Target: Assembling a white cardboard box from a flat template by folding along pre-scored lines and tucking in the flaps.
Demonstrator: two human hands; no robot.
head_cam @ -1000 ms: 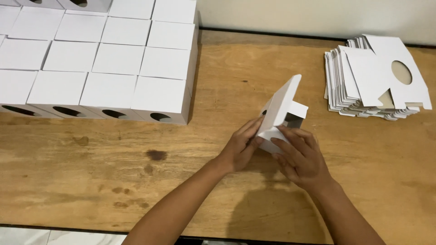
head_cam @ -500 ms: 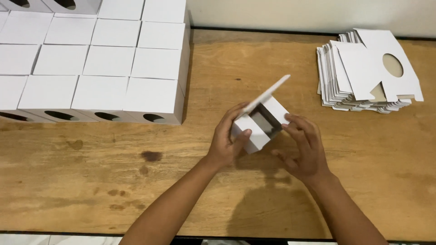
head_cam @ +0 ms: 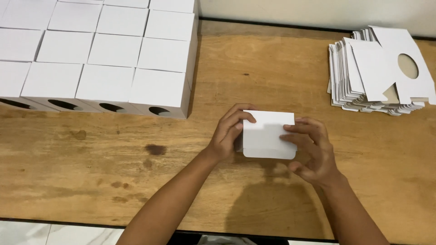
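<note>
Raised flap of white box now down, closed flat.

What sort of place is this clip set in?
Probably a small packing or box-assembly workstation: a worn wooden table holds rows of folded white boxes, a stack of flat die-cut blanks, and both hands grip another white box.
</note>
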